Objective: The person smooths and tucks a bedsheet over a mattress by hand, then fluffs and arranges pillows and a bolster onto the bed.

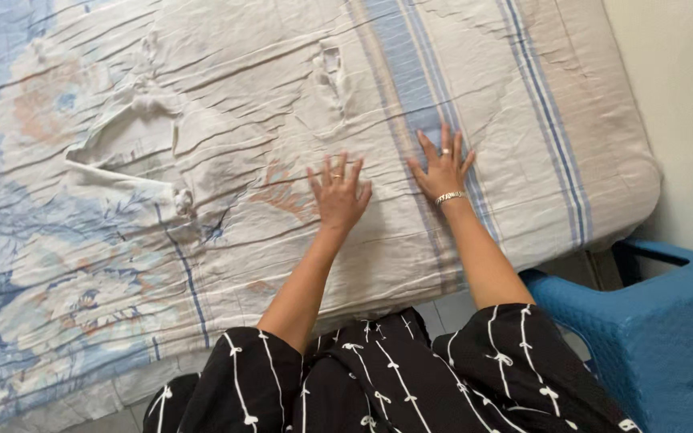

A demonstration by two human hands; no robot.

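Both hands are pressed flat on the sheet (226, 160), fingers spread, nothing gripped: left hand (338, 195) on the floral print, right hand (443, 170) beside the blue stripe (403, 64), near the bed's edge.

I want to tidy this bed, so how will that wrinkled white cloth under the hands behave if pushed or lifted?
The white cloth looks thin and creased all over, so it would probably bunch rather than slide whole. Its raised fold suggests it is floppy and light. Both hands, left hand and right hand, lie flat on it, fingers spread.
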